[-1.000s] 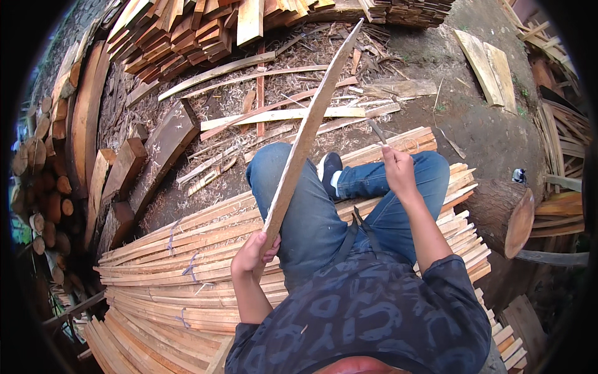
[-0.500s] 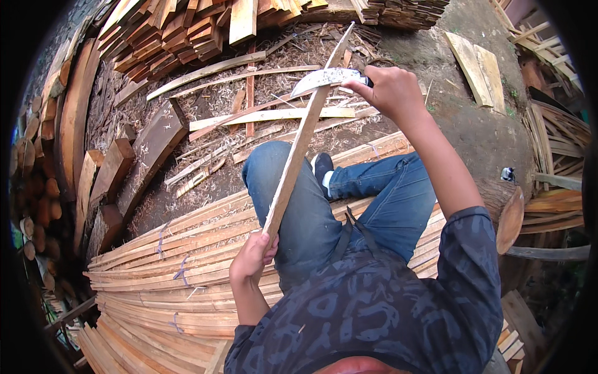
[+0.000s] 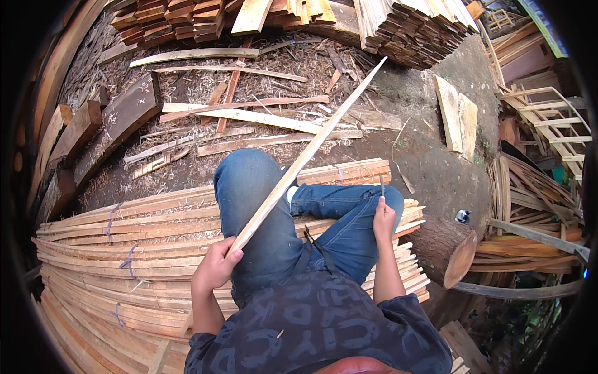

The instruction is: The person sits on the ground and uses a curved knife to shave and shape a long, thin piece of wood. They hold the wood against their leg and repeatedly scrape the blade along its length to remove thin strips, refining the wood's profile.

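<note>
A long, narrow wooden strip (image 3: 305, 157) slants away from me, from my left hip across my raised left knee, its far end narrowing to a point. Closed round its near end is my left hand (image 3: 215, 265). My right hand (image 3: 384, 219) rests by my right knee, gripping the handle of a knife (image 3: 382, 185). The blade is seen nearly edge-on as a thin upright sliver, so its full shape is hidden. Knife and strip are apart.
Bundles of sawn strips (image 3: 124, 265) tied with purple string lie beneath and left of me. A cut log (image 3: 445, 252) sits at the right. Loose slats (image 3: 243, 116) and shavings cover the ground ahead. Stacked boards (image 3: 417, 31) stand at the back, thick beams (image 3: 118, 121) at the left.
My right hand has drawn the knife off the strip, back and down to my right knee. The strip now leans further right, and my left hand has shifted left in view.
</note>
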Motion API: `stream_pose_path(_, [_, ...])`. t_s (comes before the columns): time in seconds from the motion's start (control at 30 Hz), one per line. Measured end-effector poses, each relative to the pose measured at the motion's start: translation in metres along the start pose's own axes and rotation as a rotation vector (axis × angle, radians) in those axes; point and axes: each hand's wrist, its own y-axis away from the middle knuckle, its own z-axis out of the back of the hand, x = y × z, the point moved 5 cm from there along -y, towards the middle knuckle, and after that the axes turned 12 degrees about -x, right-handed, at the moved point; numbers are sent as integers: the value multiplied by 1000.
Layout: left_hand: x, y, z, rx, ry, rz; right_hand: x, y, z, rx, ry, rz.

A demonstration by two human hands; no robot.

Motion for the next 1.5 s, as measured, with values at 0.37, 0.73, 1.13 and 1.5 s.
stream_pose_path(0.37, [-25,13,-17,-322,-381,-91,267,-16,37,267,-102,644])
stream_pose_path(0.73, [-19,13,-19,-434,-474,-179,307,-74,51,126,455,900])
stream_pose_path(1.13, [-18,16,-20,-525,-546,-170,69,-251,94,-127,485,157])
stream_pose_path(1.5, [-13,16,-25,-541,-542,-186,175,-9,-2,202,-209,364])
